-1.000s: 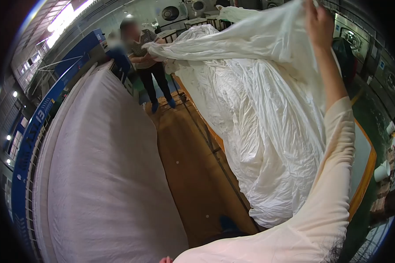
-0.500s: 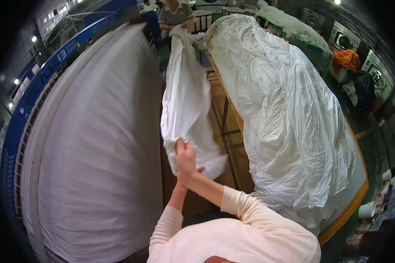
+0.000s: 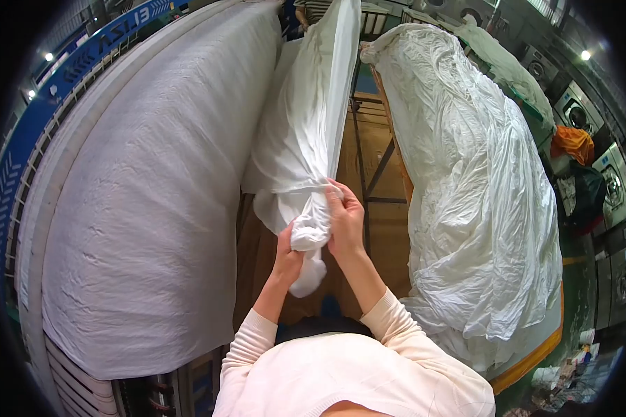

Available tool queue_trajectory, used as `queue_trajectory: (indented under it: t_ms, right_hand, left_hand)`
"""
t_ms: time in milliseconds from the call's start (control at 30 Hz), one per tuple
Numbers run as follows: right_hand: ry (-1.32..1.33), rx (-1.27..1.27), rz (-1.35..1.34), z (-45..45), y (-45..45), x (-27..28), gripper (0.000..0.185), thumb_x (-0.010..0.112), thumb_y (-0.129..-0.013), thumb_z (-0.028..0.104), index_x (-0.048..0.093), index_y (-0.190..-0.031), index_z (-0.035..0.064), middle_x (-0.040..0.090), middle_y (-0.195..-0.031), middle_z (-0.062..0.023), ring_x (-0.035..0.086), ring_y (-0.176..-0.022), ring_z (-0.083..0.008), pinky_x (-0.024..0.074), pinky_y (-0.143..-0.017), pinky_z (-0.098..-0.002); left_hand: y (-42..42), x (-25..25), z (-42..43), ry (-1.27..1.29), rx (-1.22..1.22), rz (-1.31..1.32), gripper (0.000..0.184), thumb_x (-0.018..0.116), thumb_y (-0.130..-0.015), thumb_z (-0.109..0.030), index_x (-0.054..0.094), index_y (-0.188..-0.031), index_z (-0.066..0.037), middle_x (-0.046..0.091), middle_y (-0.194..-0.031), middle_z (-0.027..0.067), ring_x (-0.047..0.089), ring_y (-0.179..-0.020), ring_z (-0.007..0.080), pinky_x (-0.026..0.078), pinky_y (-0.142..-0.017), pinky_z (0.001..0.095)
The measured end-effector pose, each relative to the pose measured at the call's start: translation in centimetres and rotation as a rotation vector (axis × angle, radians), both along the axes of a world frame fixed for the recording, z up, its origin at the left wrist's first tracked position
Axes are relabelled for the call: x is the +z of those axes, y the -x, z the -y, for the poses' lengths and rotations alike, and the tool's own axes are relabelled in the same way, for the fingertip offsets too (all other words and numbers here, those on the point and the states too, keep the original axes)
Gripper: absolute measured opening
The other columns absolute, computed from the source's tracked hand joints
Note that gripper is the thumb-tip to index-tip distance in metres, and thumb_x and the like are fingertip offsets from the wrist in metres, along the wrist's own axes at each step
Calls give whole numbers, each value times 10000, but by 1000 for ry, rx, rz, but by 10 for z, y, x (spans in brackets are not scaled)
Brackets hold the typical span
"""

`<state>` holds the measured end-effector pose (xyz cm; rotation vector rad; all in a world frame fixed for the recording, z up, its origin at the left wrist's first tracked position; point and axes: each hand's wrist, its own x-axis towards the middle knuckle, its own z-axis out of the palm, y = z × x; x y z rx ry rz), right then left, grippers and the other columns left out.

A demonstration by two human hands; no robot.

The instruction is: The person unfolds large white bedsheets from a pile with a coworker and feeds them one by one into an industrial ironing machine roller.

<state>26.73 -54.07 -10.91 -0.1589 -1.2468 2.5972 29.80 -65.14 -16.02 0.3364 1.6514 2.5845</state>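
A white sheet (image 3: 302, 132) stretches away from me toward another person (image 3: 313, 10) at the far end. Its near end is bunched between my hands, with a loose fold dangling beneath. My left hand (image 3: 288, 256) grips the bunched part from the left. On the right, slightly higher, my right hand (image 3: 345, 217) pinches the sheet's edge between thumb and fingers. The other person's grip on the far end is hidden behind the raised cloth.
To the left is a long machine bed (image 3: 146, 194) covered in white cloth, with a blue panel (image 3: 104, 48) behind. A heap of crumpled white linen (image 3: 466, 187) lies on a wood-edged table (image 3: 528, 361) at right. Washing machines (image 3: 613, 181) and an orange cloth (image 3: 572, 144) stand farther right.
My hands were crossed on the sheet; now they are uncrossed, side by side, gripping its bunched end. The sheet's far part has risen and spread, and my view has shifted.
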Motion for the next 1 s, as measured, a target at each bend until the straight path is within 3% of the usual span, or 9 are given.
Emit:
queue_trajectory:
  t_ms: [67,133,267,333,433,500,600,867,1000]
  right_hand:
    - [-452,43,-29,16,-5,27,371,600,-881,117,525,-1213,-33,606,-860,-24,508,-720,-43,441,-622,-209]
    - [-910,86,-330,31,-16,48,459,649,-810,68,515,-1246,15,625,-944,-74,598,-822,-135,472,-689,-234]
    - [-1031,-104,-659,13,-47,75,343,683,-753,50,599,-1085,27,616,-1025,-111,616,-950,-254,490,-788,-316]
    - [-1157,-426,-516,-20,-45,39,278,644,-762,12,619,-1037,49,617,-1042,-112,576,-1005,-274,459,-852,-343]
    - [-1184,-335,-67,-63,-46,-65,256,565,-890,206,594,-1044,3,591,-1039,-161,567,-983,-284,440,-857,-354]
    - [-891,7,247,-71,-73,-146,299,464,-950,233,574,-1128,20,601,-1031,-46,525,-961,-111,413,-848,-272]
    - [-460,577,369,-44,-119,-138,477,391,-963,439,531,-1206,54,573,-1143,-42,511,-1092,-176,414,-926,-347]
    - [261,743,687,6,-143,-87,697,352,-923,570,321,-1349,20,415,-1349,-153,385,-1270,-271,351,-1026,-451]
    - [124,655,450,23,-141,-96,689,515,-886,507,344,-1346,24,525,-1218,-90,471,-1153,-188,397,-954,-367]
  left_hand:
    - [-4,-6,-8,-483,-120,62,410,505,-903,-206,459,-1270,-28,522,-1227,37,526,-1094,163,431,-912,297]
    - [-9,1,-12,-562,-122,224,473,481,-917,-299,425,-1300,-28,466,-1297,55,486,-1172,186,402,-975,333]
    - [-2,9,32,-877,-349,77,499,400,-943,-360,405,-1324,-37,523,-1270,95,511,-1161,266,393,-994,415]
    - [-13,56,44,-803,-173,177,515,383,-946,-394,445,-1292,-18,544,-1248,131,535,-1127,293,392,-996,438]
    - [-19,60,53,-925,-211,111,542,372,-945,-425,469,-1266,1,536,-1257,157,523,-1140,311,386,-999,452]
    - [-25,67,56,-886,-268,52,569,366,-945,-439,444,-1283,12,521,-1269,165,512,-1151,317,385,-998,453]
    - [-29,77,52,-746,-272,-54,600,373,-940,-447,367,-1339,1,472,-1316,155,479,-1188,314,389,-993,450]
    - [-27,96,51,-700,-304,-78,562,339,-954,-440,428,-1284,7,524,-1245,164,528,-1124,321,417,-958,467]
    - [-26,61,47,-774,-350,1,493,338,-965,-403,495,-1207,-3,576,-1173,144,565,-1068,308,433,-930,460]
